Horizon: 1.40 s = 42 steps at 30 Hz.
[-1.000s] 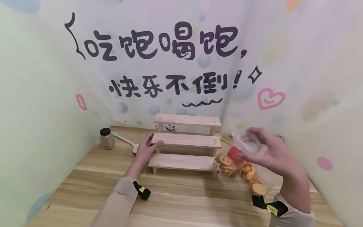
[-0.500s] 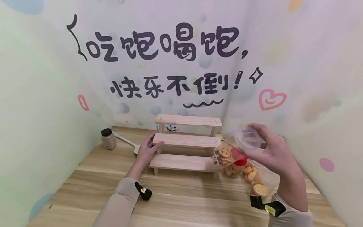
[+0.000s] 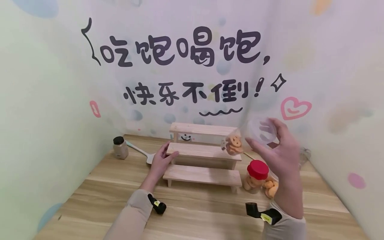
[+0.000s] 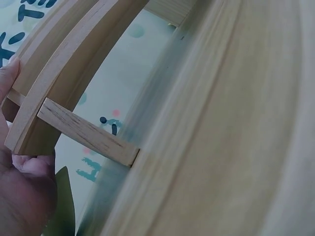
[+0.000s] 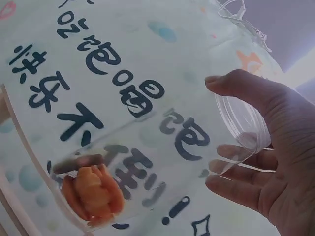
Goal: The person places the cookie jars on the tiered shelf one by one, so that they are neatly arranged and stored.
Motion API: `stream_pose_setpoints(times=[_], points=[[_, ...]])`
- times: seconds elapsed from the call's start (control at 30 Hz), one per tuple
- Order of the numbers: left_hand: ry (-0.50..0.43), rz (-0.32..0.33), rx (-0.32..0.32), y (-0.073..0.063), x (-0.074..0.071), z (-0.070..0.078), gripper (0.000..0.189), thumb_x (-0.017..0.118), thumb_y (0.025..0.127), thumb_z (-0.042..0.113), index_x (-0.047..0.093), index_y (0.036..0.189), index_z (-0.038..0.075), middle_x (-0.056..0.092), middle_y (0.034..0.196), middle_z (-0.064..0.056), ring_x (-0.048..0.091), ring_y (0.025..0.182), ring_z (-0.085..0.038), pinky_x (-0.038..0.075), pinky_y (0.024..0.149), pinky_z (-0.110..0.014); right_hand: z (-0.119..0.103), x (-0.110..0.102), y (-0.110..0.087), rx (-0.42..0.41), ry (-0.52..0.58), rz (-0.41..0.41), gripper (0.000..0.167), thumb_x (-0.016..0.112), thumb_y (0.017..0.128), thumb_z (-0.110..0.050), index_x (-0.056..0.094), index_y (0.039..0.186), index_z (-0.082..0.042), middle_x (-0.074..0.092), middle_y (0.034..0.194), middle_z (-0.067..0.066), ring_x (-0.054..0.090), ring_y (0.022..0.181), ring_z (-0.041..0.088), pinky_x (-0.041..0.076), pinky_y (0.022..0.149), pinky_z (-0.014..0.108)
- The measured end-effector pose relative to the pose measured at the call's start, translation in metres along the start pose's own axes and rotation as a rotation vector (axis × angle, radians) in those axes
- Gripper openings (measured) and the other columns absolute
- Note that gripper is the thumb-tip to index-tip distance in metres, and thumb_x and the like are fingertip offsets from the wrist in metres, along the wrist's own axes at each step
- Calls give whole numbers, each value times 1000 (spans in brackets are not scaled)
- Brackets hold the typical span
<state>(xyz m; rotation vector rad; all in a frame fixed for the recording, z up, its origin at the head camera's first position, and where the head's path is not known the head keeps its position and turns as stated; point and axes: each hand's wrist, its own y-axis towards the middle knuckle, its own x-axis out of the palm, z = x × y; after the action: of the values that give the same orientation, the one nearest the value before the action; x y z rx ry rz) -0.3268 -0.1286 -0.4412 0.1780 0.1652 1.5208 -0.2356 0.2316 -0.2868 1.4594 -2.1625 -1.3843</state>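
A wooden three-step shelf (image 3: 196, 173) stands against the back wall. My left hand (image 3: 161, 163) grips the left end of its middle step, thumb on top; the left wrist view shows the same hand (image 4: 29, 191) at the board's end. Raised at the shelf's right, a clear plastic jar (image 3: 235, 144) lies tilted in my right hand (image 3: 283, 155). Its translucent lid (image 3: 261, 130) faces me, and orange and brown cookies (image 5: 96, 191) gather at the far bottom end. Thumb and fingers wrap the jar near the lid. The jar's bottom is close above the middle step's right end.
A red-lidded jar of cookies (image 3: 258, 171) stands right of the lowest step. More cookies (image 3: 271, 188) beside it are partly hidden by my right forearm. At left are a black-lidded jar (image 3: 121, 148) and a spatula (image 3: 139, 150). A wire object (image 3: 305, 155) lies at the right wall.
My right hand has lifted the clear jar up, from in front of the red-lidded jar to above the middle step's right end. My left hand keeps its grip on the shelf. The view shifted slightly.
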Motion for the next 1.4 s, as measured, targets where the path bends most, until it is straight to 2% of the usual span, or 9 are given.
stream_pose_setpoints(times=[0.13, 0.27, 0.37, 0.5, 0.67, 0.9, 1.0, 1.13, 1.4], points=[[-5, 0, 4, 1, 4, -8, 78, 74, 94, 22, 32, 158, 8, 26, 163, -14, 26, 149, -27, 34, 115, -37, -6, 33, 4, 34, 65, 45, 76, 92, 74, -18, 56, 140, -14, 65, 126, 3, 61, 108, 17, 53, 76, 12], [-26, 14, 8, 7, 7, -29, 78, 75, 93, 23, 33, 158, 10, 23, 164, -12, 21, 151, -26, 29, 117, -37, -5, 73, 6, -18, 129, 57, 77, 92, 75, -20, 53, 141, -9, 65, 128, 5, 62, 114, 20, 58, 82, 26], [-44, 31, 12, 11, 7, -41, 78, 77, 92, 26, 36, 157, 15, 24, 164, -8, 21, 151, -23, 29, 117, -36, -5, 100, 5, -64, 140, 33, 81, 90, 77, -21, 48, 145, -9, 61, 133, 8, 59, 120, 22, 57, 90, 36], [-38, 52, 40, 12, 6, -45, 76, 78, 91, 29, 39, 156, 18, 28, 163, -5, 25, 150, -21, 30, 117, -37, -11, 125, 1, -99, 148, -38, 87, 88, 80, -18, 40, 152, -13, 53, 141, 10, 53, 127, 25, 49, 102, 45], [-55, 55, 58, 15, 1, -43, 79, 79, 90, 29, 38, 156, 16, 29, 163, -9, 29, 148, -21, 32, 116, -36, -12, 148, 2, -101, 202, -53, 90, 86, 82, -17, 34, 154, -17, 52, 141, 9, 52, 127, 25, 45, 107, 48], [-80, 32, 31, 1, 2, -9, 78, 76, 93, 19, 33, 157, 6, 26, 162, -16, 28, 148, -28, 32, 116, -38, 8, 186, 3, 12, 294, -26, 84, 81, 87, -27, 32, 155, -23, 51, 145, 7, 48, 134, 24, 38, 113, 49], [-69, 27, 24, 0, 4, -10, 78, 76, 93, 20, 33, 157, 6, 27, 162, -17, 28, 148, -27, 33, 116, -38, 26, 204, -2, 75, 282, -67, 81, 79, 89, -32, 31, 154, -23, 50, 146, 9, 50, 132, 25, 41, 111, 49], [-44, 45, 17, 5, 2, -19, 79, 76, 92, 21, 34, 157, 7, 28, 162, -17, 30, 147, -28, 34, 115, -39, 42, 222, -9, 86, 221, -146, 76, 76, 91, -34, 33, 151, -18, 52, 143, 11, 52, 131, 25, 41, 110, 48], [-33, 63, 14, 18, -2, -41, 81, 78, 90, 33, 35, 158, 18, 30, 162, -9, 30, 147, -22, 34, 115, -39, 38, 224, -9, 120, 185, -175, 77, 73, 92, -41, 31, 154, -21, 53, 142, 8, 51, 131, 24, 40, 111, 49]])
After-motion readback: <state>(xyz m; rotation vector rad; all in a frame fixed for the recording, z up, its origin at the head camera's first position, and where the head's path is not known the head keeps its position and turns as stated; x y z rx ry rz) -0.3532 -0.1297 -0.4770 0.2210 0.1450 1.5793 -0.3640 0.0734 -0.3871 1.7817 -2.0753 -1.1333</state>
